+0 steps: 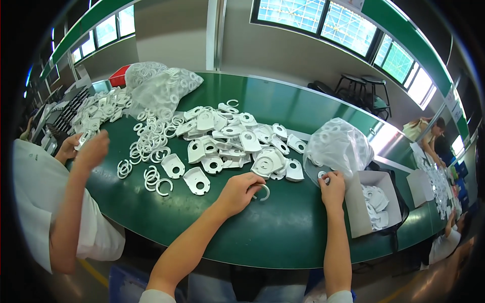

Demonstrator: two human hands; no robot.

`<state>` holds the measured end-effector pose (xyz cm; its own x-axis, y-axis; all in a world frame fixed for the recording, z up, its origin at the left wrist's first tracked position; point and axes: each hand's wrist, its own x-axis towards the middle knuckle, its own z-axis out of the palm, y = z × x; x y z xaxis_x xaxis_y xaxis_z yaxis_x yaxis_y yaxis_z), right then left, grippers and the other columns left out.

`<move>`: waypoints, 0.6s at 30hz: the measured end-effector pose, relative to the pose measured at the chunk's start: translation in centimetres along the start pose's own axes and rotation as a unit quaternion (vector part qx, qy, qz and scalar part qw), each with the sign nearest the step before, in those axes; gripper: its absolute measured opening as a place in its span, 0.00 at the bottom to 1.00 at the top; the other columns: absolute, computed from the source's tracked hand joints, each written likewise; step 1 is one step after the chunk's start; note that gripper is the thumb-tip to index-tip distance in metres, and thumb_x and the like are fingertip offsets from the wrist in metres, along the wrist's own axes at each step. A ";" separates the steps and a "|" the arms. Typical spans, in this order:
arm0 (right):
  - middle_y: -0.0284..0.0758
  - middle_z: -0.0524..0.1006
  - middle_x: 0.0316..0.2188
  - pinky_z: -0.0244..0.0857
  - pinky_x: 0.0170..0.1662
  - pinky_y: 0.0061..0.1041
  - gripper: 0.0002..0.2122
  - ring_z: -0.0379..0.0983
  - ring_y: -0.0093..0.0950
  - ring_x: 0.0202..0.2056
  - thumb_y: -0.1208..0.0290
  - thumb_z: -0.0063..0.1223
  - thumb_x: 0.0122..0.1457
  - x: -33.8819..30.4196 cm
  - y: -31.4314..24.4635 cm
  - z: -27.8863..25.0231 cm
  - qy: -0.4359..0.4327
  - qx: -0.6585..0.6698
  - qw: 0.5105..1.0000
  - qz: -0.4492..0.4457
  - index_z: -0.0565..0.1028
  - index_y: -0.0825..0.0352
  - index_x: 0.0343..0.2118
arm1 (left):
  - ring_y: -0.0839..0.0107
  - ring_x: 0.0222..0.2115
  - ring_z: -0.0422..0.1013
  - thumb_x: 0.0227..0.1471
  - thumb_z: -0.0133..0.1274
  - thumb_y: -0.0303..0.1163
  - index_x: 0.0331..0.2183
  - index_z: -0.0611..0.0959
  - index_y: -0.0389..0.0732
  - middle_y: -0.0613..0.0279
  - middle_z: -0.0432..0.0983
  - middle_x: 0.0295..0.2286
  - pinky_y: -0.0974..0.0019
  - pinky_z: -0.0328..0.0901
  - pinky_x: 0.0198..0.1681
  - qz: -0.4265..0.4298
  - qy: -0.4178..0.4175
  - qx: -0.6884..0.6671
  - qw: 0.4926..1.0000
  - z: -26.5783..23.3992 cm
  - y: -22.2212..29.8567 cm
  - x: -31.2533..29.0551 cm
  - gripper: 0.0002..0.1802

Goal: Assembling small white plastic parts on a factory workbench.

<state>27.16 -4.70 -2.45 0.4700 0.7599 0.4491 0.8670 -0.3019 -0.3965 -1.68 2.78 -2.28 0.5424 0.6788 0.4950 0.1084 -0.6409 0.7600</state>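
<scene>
Just in front of the pile, my left hand (238,194) pinches a white C-shaped open ring (266,193) between thumb and fingers. My right hand (332,191) is closed on a small white ring (321,174), partly covered by the fingers, at the near edge of a clear plastic bag (336,144). White rings show through that bag. Beyond my left hand lies a heap of white plastic plates (249,141), each with a round hole. One such plate (196,181) lies flat at the near left of the heap.
Loose white rings (151,136) are heaped left of the plates, before another filled bag (164,91). Right of my right hand stands an open carton (359,212) holding white plates. A co-worker's hand (93,149) handles a white part at left. Everything rests on a green table (293,237).
</scene>
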 end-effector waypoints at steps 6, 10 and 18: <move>0.41 0.76 0.34 0.65 0.38 0.28 0.06 0.72 0.36 0.35 0.76 0.59 0.45 -0.2 0.2 -0.4 0.010 0.158 0.985 -0.067 0.75 0.70 0.27 | 0.71 0.23 0.71 0.47 0.53 0.21 0.33 0.79 0.34 0.57 0.74 0.25 0.70 0.64 0.27 -0.025 0.067 0.025 0.997 0.4 -0.1 2.1 0.07; 0.39 0.76 0.42 0.67 0.37 0.25 0.10 0.72 0.34 0.41 0.79 0.59 0.45 -0.5 -2.4 -1.8 0.036 0.223 0.967 -0.120 0.75 0.69 0.33 | 0.64 0.25 0.71 0.42 0.57 0.26 0.33 0.79 0.34 0.54 0.74 0.24 0.64 0.64 0.29 -0.031 0.089 0.111 0.989 0.7 -2.4 5.1 0.11; 0.38 0.75 0.43 0.67 0.38 0.25 0.16 0.71 0.33 0.43 0.82 0.60 0.43 -1.2 -4.1 -2.3 0.035 0.298 0.941 -0.159 0.74 0.67 0.38 | 0.53 0.32 0.71 0.40 0.58 0.27 0.30 0.80 0.35 0.50 0.74 0.28 0.55 0.64 0.37 -0.082 0.058 0.237 0.966 1.9 -3.2 7.0 0.10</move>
<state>23.40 -5.66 0.47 0.2296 0.7113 0.6644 0.7288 0.3267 -0.6017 3.34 8.92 -2.06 0.3916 0.8030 0.4494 0.5696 -0.5951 0.5670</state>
